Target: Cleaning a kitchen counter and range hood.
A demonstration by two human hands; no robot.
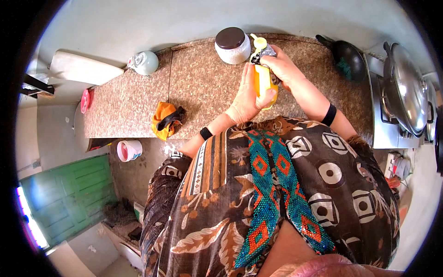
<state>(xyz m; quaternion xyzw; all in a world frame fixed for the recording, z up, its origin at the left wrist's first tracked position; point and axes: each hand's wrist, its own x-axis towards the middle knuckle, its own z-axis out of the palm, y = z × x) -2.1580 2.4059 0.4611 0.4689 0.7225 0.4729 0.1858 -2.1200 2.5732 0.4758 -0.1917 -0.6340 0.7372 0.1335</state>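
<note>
A yellow plastic container (262,80) is held above the speckled stone countertop (204,76). My left hand (245,98) grips it, with the fingers along its left side and the thumb across its lower front. Above its top end, a pale yellow cap (260,43) stands out. My right hand (286,69) pinches a bunched grey and black patterned cloth (268,52) against the container's upper end and right side. The cloth and fingers hide the neck. Just left of the cap stands a clear jar (232,50) of white contents, with a dark brown lid.
An orange and black cloth (164,119) lies near the counter's front edge. Along the wall are a pale round pot (145,63), a leaning white board (84,67) and a black wok (349,60). A large lidded steel pan (408,90) sits on the stove (384,130). A bucket (129,150) is below.
</note>
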